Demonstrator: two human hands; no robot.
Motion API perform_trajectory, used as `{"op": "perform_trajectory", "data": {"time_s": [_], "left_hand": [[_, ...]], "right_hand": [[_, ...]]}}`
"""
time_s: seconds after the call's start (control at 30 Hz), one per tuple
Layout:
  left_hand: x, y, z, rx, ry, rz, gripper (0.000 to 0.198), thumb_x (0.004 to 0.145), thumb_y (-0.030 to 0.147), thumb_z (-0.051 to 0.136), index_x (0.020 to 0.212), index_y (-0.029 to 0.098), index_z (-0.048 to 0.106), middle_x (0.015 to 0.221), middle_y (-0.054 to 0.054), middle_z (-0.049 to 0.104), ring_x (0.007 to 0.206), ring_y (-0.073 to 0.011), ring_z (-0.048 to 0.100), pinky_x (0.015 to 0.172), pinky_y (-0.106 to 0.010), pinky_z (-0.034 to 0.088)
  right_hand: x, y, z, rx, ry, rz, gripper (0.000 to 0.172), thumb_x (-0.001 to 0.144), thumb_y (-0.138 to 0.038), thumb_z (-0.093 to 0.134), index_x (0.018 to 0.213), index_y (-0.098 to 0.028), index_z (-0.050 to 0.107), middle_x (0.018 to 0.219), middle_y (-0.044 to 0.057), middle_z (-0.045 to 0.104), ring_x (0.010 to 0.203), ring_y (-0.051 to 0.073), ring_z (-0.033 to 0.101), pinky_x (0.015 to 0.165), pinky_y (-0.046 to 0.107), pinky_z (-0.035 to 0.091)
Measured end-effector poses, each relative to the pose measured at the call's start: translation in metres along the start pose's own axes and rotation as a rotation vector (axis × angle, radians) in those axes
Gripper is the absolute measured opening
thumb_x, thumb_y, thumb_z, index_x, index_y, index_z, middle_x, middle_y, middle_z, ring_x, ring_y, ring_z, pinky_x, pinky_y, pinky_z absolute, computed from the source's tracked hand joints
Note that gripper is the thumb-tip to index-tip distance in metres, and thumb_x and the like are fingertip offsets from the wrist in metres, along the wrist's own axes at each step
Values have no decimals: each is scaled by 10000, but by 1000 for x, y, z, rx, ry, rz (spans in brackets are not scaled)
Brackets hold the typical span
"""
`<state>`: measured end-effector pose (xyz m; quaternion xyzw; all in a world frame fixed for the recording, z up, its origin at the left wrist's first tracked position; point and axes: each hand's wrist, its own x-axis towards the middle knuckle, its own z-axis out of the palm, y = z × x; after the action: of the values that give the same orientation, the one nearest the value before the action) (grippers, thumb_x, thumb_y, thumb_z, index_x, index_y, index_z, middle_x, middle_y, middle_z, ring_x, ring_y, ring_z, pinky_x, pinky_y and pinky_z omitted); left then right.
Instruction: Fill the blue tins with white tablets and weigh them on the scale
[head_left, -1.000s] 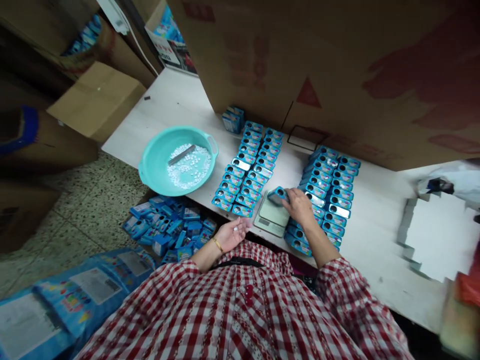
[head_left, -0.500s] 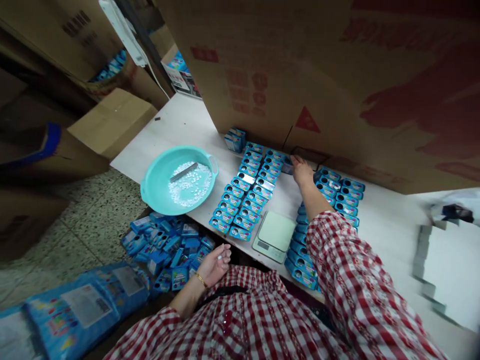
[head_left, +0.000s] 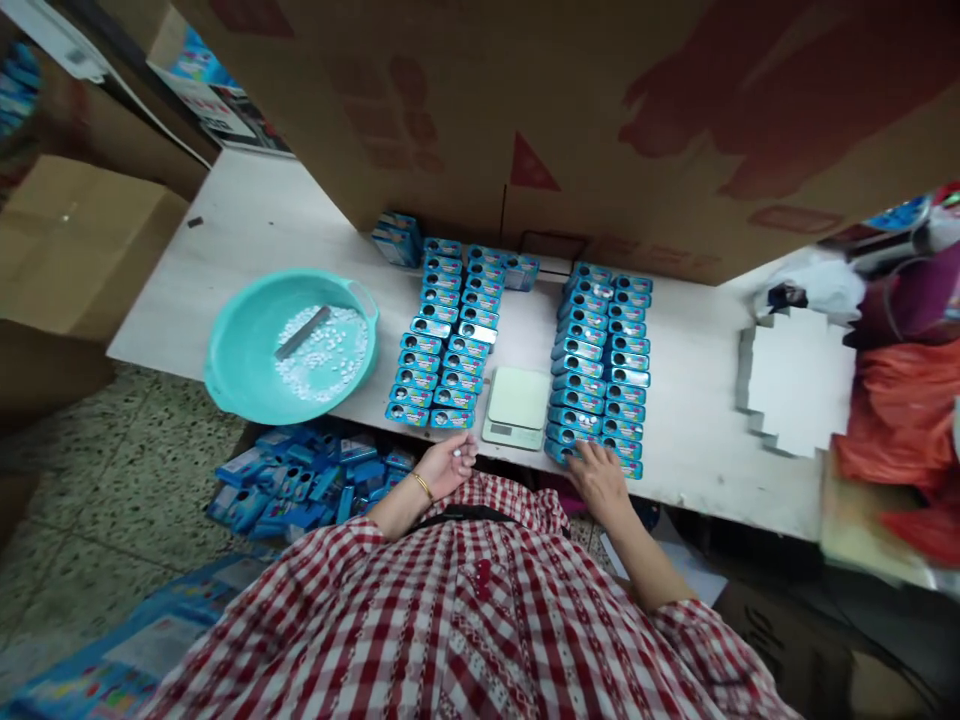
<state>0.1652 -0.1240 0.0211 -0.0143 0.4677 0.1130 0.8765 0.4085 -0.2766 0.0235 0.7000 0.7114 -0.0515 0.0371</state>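
Palm up at the table's front edge, my left hand [head_left: 448, 465] has its fingers curled around a small white tablet [head_left: 457, 453]; whether more lie under the fingers is hidden. My right hand [head_left: 602, 480] lies palm down with fingers spread at the near end of the right-hand rows of small blue boxes [head_left: 577, 382], its fingertips touching the nearest ones. Between the hands stands a pale kitchen scale [head_left: 517, 400]. Left of it are two more rows of blue boxes [head_left: 460, 380]. A turquoise basin [head_left: 232, 345] holds many white tablets and a grey flat bar [head_left: 302, 333].
A large cardboard box [head_left: 450, 120] stands along the back of the white table [head_left: 697, 400]. Loose blue boxes [head_left: 300, 480] lie heaped below the front edge at left. Stacked white card [head_left: 799, 380] and orange bags [head_left: 892, 410] are at right.
My right hand has come back from the far end of the table to the near end of the right-hand box rows. My left hand stays curled. The view has swung right.
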Motion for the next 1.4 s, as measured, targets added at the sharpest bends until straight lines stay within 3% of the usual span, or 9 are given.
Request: {"op": "perform_trajectory", "data": {"time_s": [0.1, 0.23, 0.37, 0.47, 0.57, 0.73, 0.93, 1.2, 1.4], "left_hand": [[-1, -4, 3, 18, -8, -13, 168, 826, 212, 461, 709, 108, 522, 551, 12, 458, 424, -33, 405, 360, -122, 272], [-5, -6, 3, -10, 22, 4, 179, 833, 206, 445, 705, 102, 517, 541, 15, 455, 413, -30, 396, 355, -121, 261], [-5, -11, 2, -37, 76, 47, 181, 832, 190, 439, 706, 96, 527, 555, 5, 481, 414, -29, 406, 358, -124, 269], [-6, -14, 0, -44, 112, 96, 184, 826, 175, 447, 695, 89, 544, 584, -22, 521, 450, -43, 459, 386, -136, 314], [-8, -15, -5, -76, 134, 149, 181, 819, 145, 446, 700, 81, 566, 616, -52, 564, 516, -71, 522, 458, -160, 387], [-10, -19, -12, -140, 27, 169, 232, 841, 194, 419, 815, 64, 609, 778, -123, 635, 738, -148, 602, 690, -253, 465], [-14, -22, -15, -150, -25, 113, 332, 869, 293, 374, 1007, 79, 587, 870, -111, 644, 814, -158, 603, 783, -286, 440], [-15, -25, -22, -49, -180, 17, 354, 862, 337, 381, 1031, 94, 574, 898, -136, 642, 802, -185, 608, 809, -348, 414], [-13, -24, -20, 4, -231, -2, 340, 857, 339, 397, 1047, 112, 564, 911, -134, 639, 852, -193, 603, 822, -345, 400]], "right_hand": [[-6, -4, 6, -23, 59, 21, 166, 764, -143, 520, 849, -225, 638, 1111, 74, 548, 1014, 239, 437, 807, 366, 346], [1, -17, -19, 3, 128, -18, 175, 777, -135, 493, 859, -211, 628, 1161, 73, 507, 1081, 238, 385, 893, 375, 299], [49, -33, -39, 13, 128, -143, 246, 805, -135, 442, 989, -205, 589, 1147, 82, 505, 986, 212, 418, 853, 352, 311], [96, -38, -34, -15, 74, -186, 222, 816, -143, 428, 954, -195, 594, 1101, 87, 526, 889, 205, 439, 781, 351, 327], [121, -40, -24, -20, 81, -199, 210, 816, -128, 428, 924, -177, 601, 1076, 98, 539, 883, 208, 443, 768, 351, 331], [104, -78, -22, 112, 179, -329, 259, 842, -161, 417, 1060, -146, 557, 1128, 119, 527, 970, 219, 435, 808, 356, 355], [83, -135, -15, 323, -73, -476, 161, 818, -136, 457, 919, -127, 582, 885, 75, 577, 822, 170, 493, 739, 298, 423], [65, -112, -15, 536, -116, -423, 199, 825, -133, 442, 993, -173, 540, 955, 62, 556, 885, 161, 497, 713, 268, 446], [60, -107, -12, 587, -67, -374, 153, 849, -172, 401, 880, -153, 549, 907, 80, 571, 870, 175, 510, 716, 294, 455]]}}
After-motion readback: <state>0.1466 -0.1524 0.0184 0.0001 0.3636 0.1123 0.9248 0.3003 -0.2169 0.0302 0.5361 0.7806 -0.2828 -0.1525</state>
